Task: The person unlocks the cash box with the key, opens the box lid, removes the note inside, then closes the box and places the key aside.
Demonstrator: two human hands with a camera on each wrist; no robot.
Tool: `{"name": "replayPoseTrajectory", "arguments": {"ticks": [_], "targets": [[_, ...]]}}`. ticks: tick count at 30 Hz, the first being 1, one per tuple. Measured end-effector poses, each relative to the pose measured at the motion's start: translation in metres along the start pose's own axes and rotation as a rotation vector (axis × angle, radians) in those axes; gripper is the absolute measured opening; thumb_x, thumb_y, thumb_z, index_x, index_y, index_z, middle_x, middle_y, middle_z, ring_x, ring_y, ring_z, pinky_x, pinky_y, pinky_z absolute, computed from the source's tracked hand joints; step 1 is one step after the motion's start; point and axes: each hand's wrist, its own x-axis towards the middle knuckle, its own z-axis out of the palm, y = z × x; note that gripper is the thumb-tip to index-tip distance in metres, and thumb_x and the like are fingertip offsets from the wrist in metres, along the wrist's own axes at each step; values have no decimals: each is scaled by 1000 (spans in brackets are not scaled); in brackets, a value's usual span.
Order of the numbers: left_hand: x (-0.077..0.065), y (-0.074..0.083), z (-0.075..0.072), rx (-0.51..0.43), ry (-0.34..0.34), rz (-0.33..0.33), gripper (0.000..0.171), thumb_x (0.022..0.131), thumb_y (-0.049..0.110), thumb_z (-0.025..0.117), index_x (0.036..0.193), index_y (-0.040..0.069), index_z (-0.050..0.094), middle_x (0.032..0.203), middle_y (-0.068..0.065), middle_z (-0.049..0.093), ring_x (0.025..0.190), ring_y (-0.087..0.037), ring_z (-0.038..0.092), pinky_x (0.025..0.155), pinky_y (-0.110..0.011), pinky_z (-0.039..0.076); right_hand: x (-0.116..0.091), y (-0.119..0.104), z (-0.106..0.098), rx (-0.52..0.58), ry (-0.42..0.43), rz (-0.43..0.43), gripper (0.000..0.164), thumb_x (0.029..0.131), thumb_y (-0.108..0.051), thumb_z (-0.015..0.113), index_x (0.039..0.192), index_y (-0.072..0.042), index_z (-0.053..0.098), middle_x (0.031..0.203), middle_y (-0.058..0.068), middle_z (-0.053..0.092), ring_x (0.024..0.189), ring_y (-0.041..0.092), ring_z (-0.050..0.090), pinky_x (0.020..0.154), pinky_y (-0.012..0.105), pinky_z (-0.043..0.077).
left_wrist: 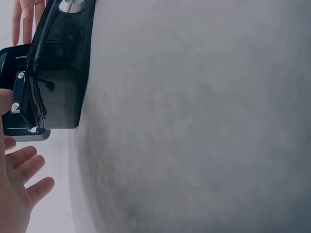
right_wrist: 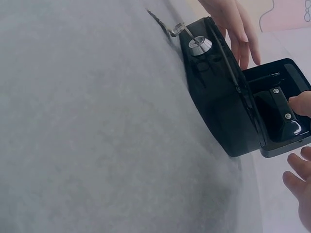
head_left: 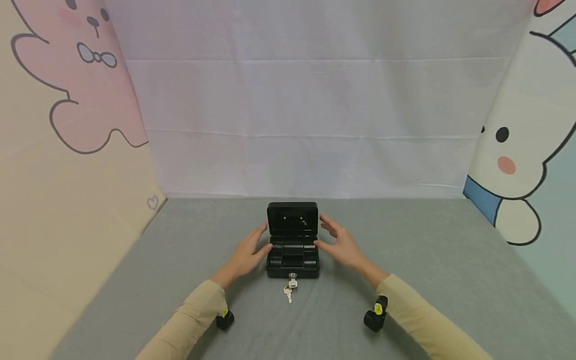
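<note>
A black cash box sits on the grey table with its lid raised, showing a divided tray inside. From its front lock hang two keys, one of them in the keyhole. At the box's left side is my left hand, fingers spread and thumb by the rim. My right hand mirrors it on the right, its thumb tip at the box's edge and its fingers beside the lid. Both hands look relaxed, with nothing gripped in them. The left wrist view shows the box's dark front close up.
Grey cloth covers the table on every side of the box. A white curtain hangs behind, with cartoon-printed panels at left and right. Black wrist cameras sit at the sleeves.
</note>
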Motion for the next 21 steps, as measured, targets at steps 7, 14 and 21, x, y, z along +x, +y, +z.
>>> {"name": "replayPoseTrajectory", "arguments": {"ticks": [7, 14, 21], "targets": [[-8, 0, -6, 24, -22, 33, 66, 89, 33, 55, 140, 0, 30, 139, -18, 39, 126, -32, 37, 101, -49, 32, -1, -5, -2, -7, 78, 10, 45, 78, -9, 70, 118, 2, 52, 113, 20, 57, 95, 30, 59, 78, 46, 49], [-24, 1, -9, 5, -96, 18, 75, 86, 38, 58, 140, -2, 28, 138, -17, 40, 126, -30, 38, 101, -48, 33, -6, -10, 6, -95, -28, -65, 37, 81, -17, 69, 111, 1, 58, 102, 14, 60, 88, 25, 59, 75, 42, 50], [-27, 10, -7, 10, -179, -91, 81, 81, 50, 60, 141, 3, 31, 139, -13, 40, 127, -28, 38, 101, -46, 33, -7, -13, 19, -140, -114, -139, 29, 81, -16, 68, 105, -1, 62, 99, 10, 61, 85, 21, 58, 73, 38, 50]]}}
